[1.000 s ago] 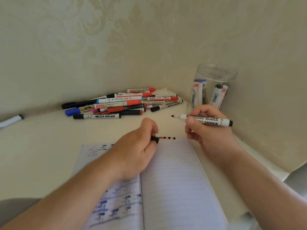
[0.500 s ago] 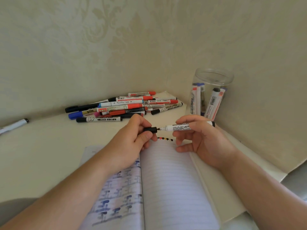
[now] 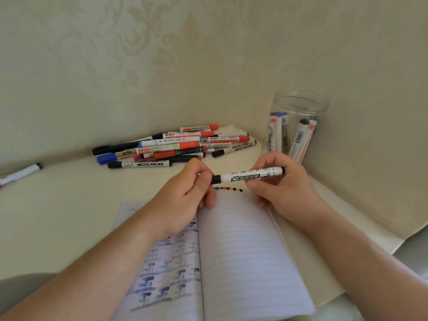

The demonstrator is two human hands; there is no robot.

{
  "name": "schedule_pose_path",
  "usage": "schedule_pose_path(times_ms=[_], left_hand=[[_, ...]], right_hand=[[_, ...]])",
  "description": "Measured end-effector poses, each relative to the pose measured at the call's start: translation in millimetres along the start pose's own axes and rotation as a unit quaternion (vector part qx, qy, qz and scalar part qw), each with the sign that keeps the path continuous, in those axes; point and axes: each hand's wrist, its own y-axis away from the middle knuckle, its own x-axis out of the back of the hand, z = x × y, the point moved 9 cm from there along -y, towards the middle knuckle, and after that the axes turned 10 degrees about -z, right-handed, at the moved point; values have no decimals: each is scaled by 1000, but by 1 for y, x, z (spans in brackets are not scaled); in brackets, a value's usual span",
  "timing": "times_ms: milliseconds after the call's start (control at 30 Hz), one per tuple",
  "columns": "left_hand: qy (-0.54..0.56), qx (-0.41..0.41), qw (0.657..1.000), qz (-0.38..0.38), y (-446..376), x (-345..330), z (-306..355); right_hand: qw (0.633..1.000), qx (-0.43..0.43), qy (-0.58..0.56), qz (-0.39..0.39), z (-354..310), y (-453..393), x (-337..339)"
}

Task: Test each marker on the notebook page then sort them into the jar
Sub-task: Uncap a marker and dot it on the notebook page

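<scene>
Lying open nearest the person, the notebook (image 3: 243,251) shows a lined right page with a short row of small colour dots (image 3: 228,189) at its top edge. Just above those dots the two hands meet. The left hand (image 3: 185,195) pinches the black cap (image 3: 215,179), and the right hand (image 3: 282,191) has its fingers (image 3: 256,185) curled round the white body of the marker (image 3: 251,175). A second ago the cap was off and the black tip was bare; now the cap sits on the end of the marker. That likely means this marker has had its test and is ready to go in the jar. The marker is white with black print, and it is held level in the air over the top of the page. Further back on the bench (image 3: 58,205), a pile of markers (image 3: 171,147) still waits, red, blue and black. In the far right corner stands the clear jar (image 3: 301,105), with a few markers upright inside it.
</scene>
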Motion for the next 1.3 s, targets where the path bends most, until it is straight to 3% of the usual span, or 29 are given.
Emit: schedule_pose_path(times_ms=[133,300,633,767,833,900,1000,1067,1167,1300], left_hand=[[-19,-3,1000,4,0,3,-1],[-67,-5,998,5,1,0,-2],[-18,22,999,25,-3,8,-9],[46,25,998,18,-6,4,-10],[36,31,999,4,-7,-1,-9],[-40,41,998,-26,-7,-7,-8],[-201,51,976,-71,-5,-18,-3],[-252,53,963,-82,-3,-23,3],[-267,41,959,-87,1,-27,9],[-270,38,958,-86,2,-28,12]], right_hand=[[999,1,-1,-46,-2,1,-10],[998,-12,44,-45,5,-3,-6],[992,-21,99,-69,7,-4,-17],[998,-49,47,12,-1,-2,1],[996,-13,-1,89,-28,1,22],[984,65,-28,165,-71,7,52],[946,167,88,263,-141,15,103],[921,170,195,291,-165,7,127],[902,92,333,257,-162,-20,133],[871,10,466,154,-146,-44,107]])
